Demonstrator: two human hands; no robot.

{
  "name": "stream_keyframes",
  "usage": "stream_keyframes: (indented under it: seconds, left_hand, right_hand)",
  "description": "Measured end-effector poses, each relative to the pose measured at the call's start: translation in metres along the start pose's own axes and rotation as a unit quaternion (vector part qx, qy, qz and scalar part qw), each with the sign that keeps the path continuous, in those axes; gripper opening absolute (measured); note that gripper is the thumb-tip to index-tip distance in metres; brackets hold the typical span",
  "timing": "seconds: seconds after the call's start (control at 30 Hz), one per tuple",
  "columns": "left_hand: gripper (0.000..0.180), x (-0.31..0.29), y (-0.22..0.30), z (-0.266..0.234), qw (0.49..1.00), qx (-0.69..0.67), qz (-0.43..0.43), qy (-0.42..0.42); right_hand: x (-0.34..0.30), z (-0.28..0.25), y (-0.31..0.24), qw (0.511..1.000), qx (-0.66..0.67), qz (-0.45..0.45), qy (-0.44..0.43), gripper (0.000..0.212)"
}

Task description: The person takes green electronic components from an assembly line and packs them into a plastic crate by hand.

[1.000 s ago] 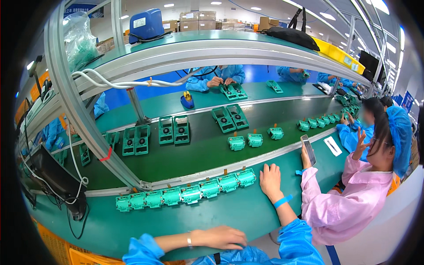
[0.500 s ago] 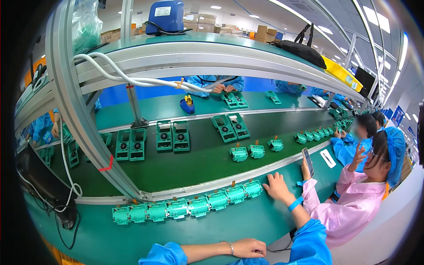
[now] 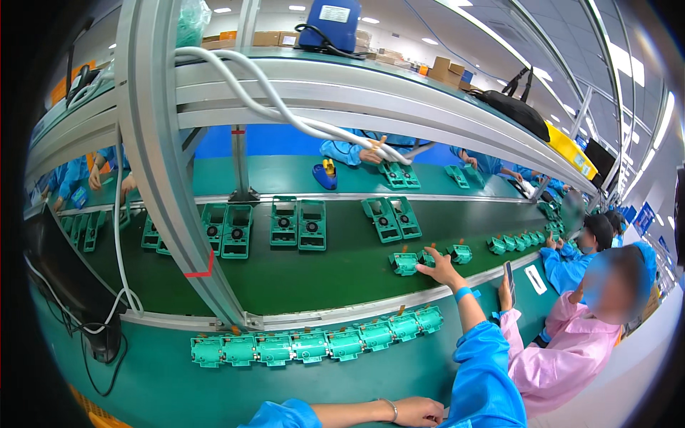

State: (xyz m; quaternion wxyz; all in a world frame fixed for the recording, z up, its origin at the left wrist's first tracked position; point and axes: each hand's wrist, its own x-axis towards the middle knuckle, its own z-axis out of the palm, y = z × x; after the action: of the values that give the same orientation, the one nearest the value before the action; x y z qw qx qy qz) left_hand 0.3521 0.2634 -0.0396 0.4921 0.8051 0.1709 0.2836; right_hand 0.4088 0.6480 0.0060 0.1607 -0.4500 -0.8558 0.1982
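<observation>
1. Head view, about 4 o'clock from the middle: the right hand [image 3: 444, 270], which lay on the workbench [image 3: 214, 392] half a second ago, now reaches over the dark green conveyor belt [image 3: 321, 282].
2. Its thumb and fingers are spread about the middle green housing [image 3: 423, 256] of a group of three; the hand hides much of that piece, so I cannot tell whether it is gripped.
3. Beside it on the belt, the left green housing [image 3: 404, 264] sits toward 8 o'clock of the hand, the right green housing [image 3: 461, 254] toward 2 o'clock.
4. At 5 o'clock the left hand [image 3: 419, 412] rests low in the view, back upward and fingers curled, much as before; whether it grips something, I cannot tell.
5. Around 6 o'clock, the row of eight green housings [image 3: 310, 347] stands along the bench as before; the right hand has left its right-hand end.
6. Further out toward 4 o'clock, a co-worker in a pink smock [image 3: 549, 367] holds a phone [image 3: 509, 283], now seen more edge-on than earlier.
7. The whole scene sits differently in view, the metal upright [image 3: 153, 143] at 10 o'clock now further right.
</observation>
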Motion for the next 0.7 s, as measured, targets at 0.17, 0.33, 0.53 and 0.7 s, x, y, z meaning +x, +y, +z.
stream_keyframes:
  seconds: [0.17,0.33,0.53,0.7]
  left_hand:
    - [0.023,-0.001,-0.007,0.003,1.0,0.005,0.002,-0.003]
    - [0.023,-0.002,-0.012,0.004,1.0,0.012,0.025,0.01]
    - [0.019,-0.001,-0.011,0.004,0.999,0.022,0.029,0.013]
    - [0.02,0.004,-0.009,0.001,0.999,0.021,0.017,-0.039]
  right_hand:
    - [-0.004,0.01,-0.035,0.998,0.051,-0.023,-0.024,0.088]
    - [-0.018,0.011,-0.071,0.992,-0.12,0.026,0.023,0.095]
    - [-0.022,0.007,-0.084,0.934,-0.208,-0.236,0.167,0.094]
    - [0.004,0.014,-0.068,0.892,-0.285,-0.323,0.136,0.092]
